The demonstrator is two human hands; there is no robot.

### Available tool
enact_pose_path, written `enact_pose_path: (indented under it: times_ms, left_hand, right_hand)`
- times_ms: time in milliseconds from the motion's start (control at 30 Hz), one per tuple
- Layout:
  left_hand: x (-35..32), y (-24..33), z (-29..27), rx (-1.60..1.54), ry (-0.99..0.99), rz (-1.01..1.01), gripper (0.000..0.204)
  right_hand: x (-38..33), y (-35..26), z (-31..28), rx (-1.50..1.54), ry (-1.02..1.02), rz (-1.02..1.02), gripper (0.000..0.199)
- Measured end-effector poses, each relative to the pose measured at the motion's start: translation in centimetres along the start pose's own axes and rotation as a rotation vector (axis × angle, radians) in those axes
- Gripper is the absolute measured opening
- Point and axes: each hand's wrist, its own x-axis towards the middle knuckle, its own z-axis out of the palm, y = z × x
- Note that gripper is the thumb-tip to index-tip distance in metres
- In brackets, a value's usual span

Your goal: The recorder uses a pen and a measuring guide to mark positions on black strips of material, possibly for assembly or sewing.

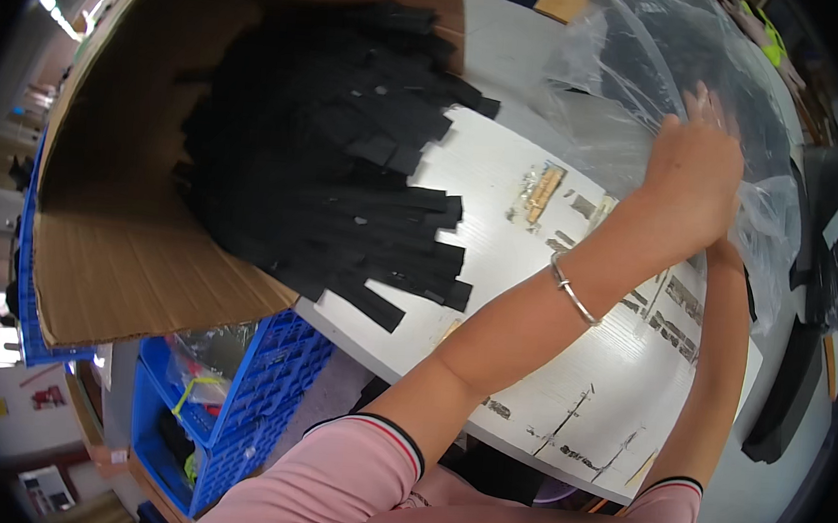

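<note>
My left hand (695, 169) reaches across the white table (502, 190) and grips the edge of a large clear plastic bag (665, 75) at the far right; a silver bangle sits on that wrist. My right hand is hidden behind the left hand and the bag's folds; only its forearm (717, 380) shows, running up to the bag. Dark contents show dimly through the plastic. A heap of black flat strips (349, 150) spills from an open cardboard box (119, 241) at the left, apart from both hands.
Blue plastic crates (234, 404) with small bagged items stand below the box at the lower left. Black parts (800, 366) lie at the table's right edge. Worn tape marks (540, 194) dot the tabletop.
</note>
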Motion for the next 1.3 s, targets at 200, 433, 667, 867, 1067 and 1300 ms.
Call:
enact_pose_path:
  times_ms: [200,433,667,867,1067,1300]
  left_hand:
    - [-0.8,0.4,-2.3,-0.299,0.06,0.123,0.035]
    - [-1.7,0.4,-5.1,-0.255,0.151,0.125,0.04]
    - [-12.7,-9.1,-15.8,0.024,0.235,0.035,0.032]
    - [-24.1,-20.4,-21.4,0.654,0.345,-0.542,0.055]
    - [-25.7,-17.6,-21.0,0.639,0.211,-0.546,0.042]
    - [-27.6,-14.9,-20.1,0.608,0.264,-0.505,0.039]
  right_hand:
    - [-8.9,8.4,1.8,0.491,-0.421,0.087,0.057]
    - [-11.1,2.3,-7.9,0.957,-0.911,0.269,0.059]
    - [-18.9,-1.5,-18.2,0.927,-0.588,0.257,0.064]
    - [-27.2,-8.0,-22.7,0.919,-0.42,0.328,0.068]
    - [-31.4,-12.8,-26.8,0.808,-0.347,0.406,0.068]
    - [-31.9,-13.8,-27.4,0.765,-0.234,0.514,0.06]
